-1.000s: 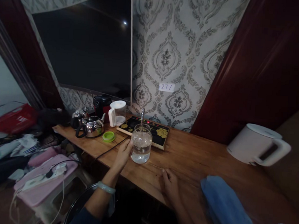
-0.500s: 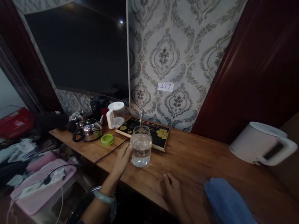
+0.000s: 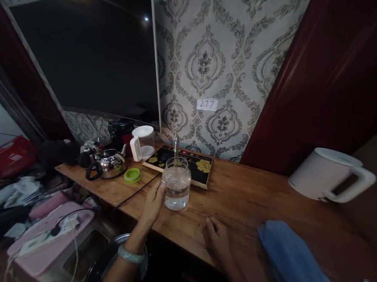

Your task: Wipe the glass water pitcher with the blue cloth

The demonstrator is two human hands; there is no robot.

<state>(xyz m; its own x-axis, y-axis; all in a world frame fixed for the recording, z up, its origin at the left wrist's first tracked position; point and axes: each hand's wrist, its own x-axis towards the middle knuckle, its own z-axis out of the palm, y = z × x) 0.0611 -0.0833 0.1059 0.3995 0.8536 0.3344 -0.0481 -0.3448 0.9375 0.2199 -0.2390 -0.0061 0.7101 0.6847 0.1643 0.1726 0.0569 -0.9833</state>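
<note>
A clear glass jar stands on the wooden table, mostly full of bubbly water. My left hand is closed on its left side, its far fingers hidden behind the glass. Just above and behind the jar's mouth rises a thin metal spout, belonging to a black tea stove panel with gold flowers and a lit red light. Near the table's front edge rests my right hand, fingers loosely curled, with nothing seen in them. A green ring-shaped lid lies left of the jar.
On the left are a steel teapot and a clear pitcher with white lid. A white kettle stands right, a blue cloth nearer. A black cable crosses the table edge; a power strip sits on a pink stool.
The view has shifted slightly, so most things sit a little further left and higher. Both hands hold their places, the left one still on the jar.
</note>
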